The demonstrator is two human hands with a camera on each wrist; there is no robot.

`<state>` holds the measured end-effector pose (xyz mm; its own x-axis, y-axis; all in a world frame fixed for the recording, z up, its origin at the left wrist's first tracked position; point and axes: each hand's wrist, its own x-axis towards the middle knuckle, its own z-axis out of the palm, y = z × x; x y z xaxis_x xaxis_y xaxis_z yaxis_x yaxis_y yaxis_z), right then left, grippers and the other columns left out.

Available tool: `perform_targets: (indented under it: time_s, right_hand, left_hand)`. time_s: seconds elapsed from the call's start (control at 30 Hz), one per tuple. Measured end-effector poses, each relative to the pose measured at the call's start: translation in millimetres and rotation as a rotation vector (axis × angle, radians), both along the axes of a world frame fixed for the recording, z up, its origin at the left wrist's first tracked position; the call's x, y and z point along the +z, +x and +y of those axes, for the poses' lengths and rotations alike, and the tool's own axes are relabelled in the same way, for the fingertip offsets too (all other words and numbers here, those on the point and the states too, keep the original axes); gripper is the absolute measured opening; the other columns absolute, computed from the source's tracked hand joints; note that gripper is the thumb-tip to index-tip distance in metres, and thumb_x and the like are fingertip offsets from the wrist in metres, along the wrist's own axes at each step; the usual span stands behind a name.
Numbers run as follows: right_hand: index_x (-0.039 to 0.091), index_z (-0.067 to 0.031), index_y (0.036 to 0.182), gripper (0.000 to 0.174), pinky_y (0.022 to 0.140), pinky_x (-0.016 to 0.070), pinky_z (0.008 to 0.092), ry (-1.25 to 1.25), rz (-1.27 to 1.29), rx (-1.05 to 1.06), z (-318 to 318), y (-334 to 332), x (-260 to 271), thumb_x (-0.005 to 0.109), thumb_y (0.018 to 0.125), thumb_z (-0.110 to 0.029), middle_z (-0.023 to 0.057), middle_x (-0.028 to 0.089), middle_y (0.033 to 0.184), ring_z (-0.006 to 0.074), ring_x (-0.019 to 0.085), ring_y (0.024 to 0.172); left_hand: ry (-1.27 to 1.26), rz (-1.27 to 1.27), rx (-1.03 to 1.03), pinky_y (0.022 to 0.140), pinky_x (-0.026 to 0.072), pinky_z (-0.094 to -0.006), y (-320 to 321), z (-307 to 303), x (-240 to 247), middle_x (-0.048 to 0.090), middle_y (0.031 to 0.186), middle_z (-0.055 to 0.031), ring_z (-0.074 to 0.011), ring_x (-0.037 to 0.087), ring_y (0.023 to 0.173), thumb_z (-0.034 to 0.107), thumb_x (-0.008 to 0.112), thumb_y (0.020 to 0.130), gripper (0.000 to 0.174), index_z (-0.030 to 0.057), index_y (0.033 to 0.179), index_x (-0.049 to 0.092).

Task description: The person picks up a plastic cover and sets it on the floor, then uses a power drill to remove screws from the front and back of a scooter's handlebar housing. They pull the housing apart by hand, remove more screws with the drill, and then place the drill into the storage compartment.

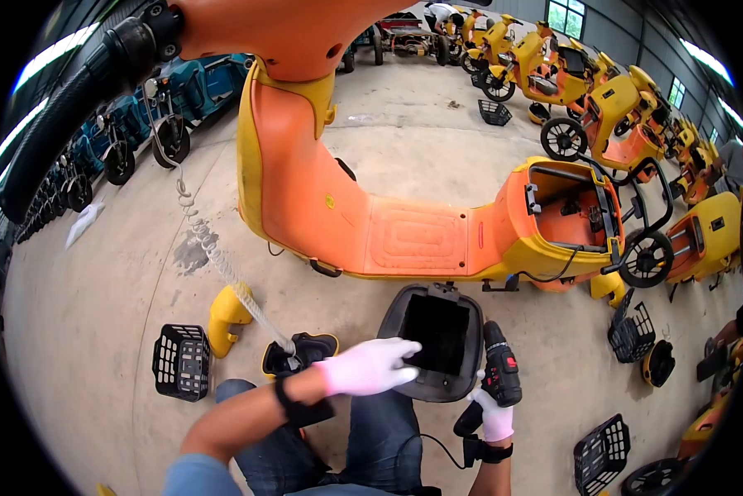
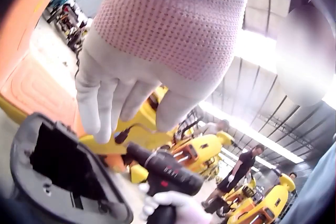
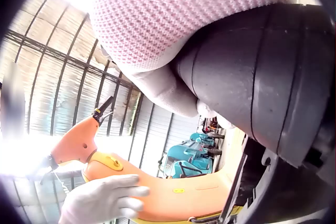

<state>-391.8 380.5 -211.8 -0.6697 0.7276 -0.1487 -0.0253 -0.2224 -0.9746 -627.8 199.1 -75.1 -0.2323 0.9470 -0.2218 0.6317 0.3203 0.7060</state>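
My right hand (image 1: 495, 416), in a white and pink glove, grips the handle of a black cordless drill (image 1: 501, 368). The left wrist view shows the drill (image 2: 165, 170) from the side, with the right hand's fingers wrapped round its grip. My left hand (image 1: 371, 366), gloved alike, holds nothing; its fingers are spread and fairly straight over the near left edge of a black scooter seat (image 1: 394, 331). That seat lies underside up at my knees, showing a dark rectangular recess and a hinge at its far edge. In the right wrist view the drill's dark body (image 3: 231, 77) fills much of the right side.
An orange and yellow scooter (image 1: 417, 236) stands ahead, its seat bay uncovered. A coiled white hose (image 1: 222, 264) hangs at left, near a black basket (image 1: 183, 364) and a yellow fender (image 1: 226, 318). Another black basket (image 1: 601, 455) lies at right. Rows of scooters and people are beyond.
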Motion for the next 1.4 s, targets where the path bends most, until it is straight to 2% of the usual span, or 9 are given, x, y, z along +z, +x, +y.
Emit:
perform_targets:
  time_s: [0.13, 0.27, 0.37, 0.53, 0.63, 0.7, 0.97, 1.3, 1.4]
  right_hand:
    - [0.058, 0.0011, 0.117, 0.038, 0.071, 0.0495, 0.0278, -0.013, 0.040, 0.049, -3.4, -14.4, 1.8, 0.062, 0.079, 0.007, 0.0048, 0.062, 0.078, 0.0143, 0.063, 0.073]
    - [0.058, 0.0013, 0.117, 0.038, 0.073, 0.0498, 0.0282, -0.020, 0.053, 0.115, -2.0, -24.9, 4.8, 0.062, 0.080, 0.007, 0.0052, 0.063, 0.078, 0.0143, 0.063, 0.073]
    - [0.058, 0.0010, 0.116, 0.037, 0.071, 0.0489, 0.0283, 0.001, 0.031, 0.164, -2.4, -35.7, 6.5, 0.062, 0.079, 0.006, 0.0055, 0.063, 0.077, 0.0146, 0.062, 0.072]
    - [0.057, 0.0012, 0.116, 0.038, 0.071, 0.0487, 0.0275, -0.015, 0.043, 0.251, -8.7, -54.5, 7.9, 0.062, 0.079, 0.006, 0.0046, 0.064, 0.075, 0.0137, 0.063, 0.071]
    - [0.058, 0.0015, 0.117, 0.038, 0.071, 0.0487, 0.0276, 0.058, 0.027, 0.286, -15.2, -61.6, 22.8, 0.062, 0.079, 0.006, 0.0047, 0.065, 0.075, 0.0131, 0.063, 0.071]
    - [0.058, 0.0016, 0.117, 0.038, 0.071, 0.0485, 0.0275, 0.065, 0.033, 0.293, -20.1, -64.5, 36.3, 0.062, 0.080, 0.005, 0.0046, 0.065, 0.076, 0.0129, 0.063, 0.071]
    - [0.057, 0.0032, 0.122, 0.040, 0.070, 0.0492, 0.0261, 0.027, 0.003, 0.385, -35.2, -82.1, 61.7, 0.063, 0.082, 0.009, 0.0044, 0.064, 0.078, 0.0126, 0.062, 0.073]
    - [0.057, 0.0022, 0.122, 0.042, 0.073, 0.0505, 0.0285, 0.010, -0.009, 0.494, -52.9, -120.9, 93.8, 0.063, 0.080, 0.002, 0.0056, 0.066, 0.080, 0.0151, 0.065, 0.076]
    - [0.057, 0.0028, 0.122, 0.042, 0.073, 0.0502, 0.0285, 0.019, 0.000, 0.525, -62.4, -130.6, 107.1, 0.063, 0.081, 0.000, 0.0061, 0.065, 0.079, 0.0154, 0.064, 0.075]
  left_hand:
    - [0.099, -0.063, 0.162, 0.091, 0.0530, -0.0331, -9.5, -100.3, 110.4, 0.069, 0.116, -0.0132, -0.0223, 0.068, 0.106, 0.012, 0.065, 0.094, 0.041, -0.0007, 0.132, 0.057]
    - [0.243, 0.235, 0.965, 0.080, 0.0524, -0.0283, -34.6, -220.5, 169.0, 0.073, 0.099, -0.0081, -0.0162, 0.068, 0.090, 0.017, 0.059, 0.095, 0.027, -0.0020, 0.113, 0.067]
    - [1.044, 0.385, 1.203, 0.092, 0.0502, -0.0331, -45.5, -271.7, 212.2, 0.064, 0.124, -0.0149, -0.0224, 0.063, 0.111, 0.043, 0.043, 0.105, 0.052, 0.0008, 0.132, 0.057]
    - [0.837, 1.157, 0.757, 0.108, 0.0439, -0.0393, -32.9, -236.5, 269.1, 0.059, 0.134, -0.0201, -0.0295, 0.058, 0.125, 0.046, 0.028, 0.108, 0.060, 0.0010, 0.144, 0.044]
    - [0.731, 0.832, 0.831, 0.089, 0.0551, -0.0319, -29.6, -196.9, 276.1, 0.068, 0.116, -0.0146, -0.0190, 0.069, 0.099, 0.041, 0.051, 0.101, 0.053, 0.0050, 0.141, 0.050]
    - [0.745, 1.086, 0.758, 0.088, 0.0552, -0.0300, -31.7, -189.6, 281.2, 0.068, 0.115, -0.0133, -0.0168, 0.069, 0.096, 0.046, 0.054, 0.098, 0.060, 0.0059, 0.143, 0.048]
    - [1.022, 0.792, 0.495, 0.089, 0.0559, -0.0294, -63.2, -188.6, 279.2, 0.050, 0.144, -0.0215, -0.0141, 0.068, 0.090, 0.034, 0.060, 0.094, 0.059, 0.0070, 0.145, 0.046]
    - [1.109, 0.782, 0.169, 0.080, 0.0563, -0.0286, -74.4, -181.3, 281.9, 0.050, 0.141, -0.0241, -0.0175, 0.067, 0.089, 0.024, 0.059, 0.096, 0.055, 0.0028, 0.144, 0.044]
    - [1.254, 0.709, 0.129, 0.070, 0.0545, -0.0319, -77.2, -169.3, 276.5, 0.059, 0.119, -0.0225, -0.0232, 0.066, 0.077, 0.023, 0.061, 0.092, 0.038, -0.0006, 0.121, 0.055]
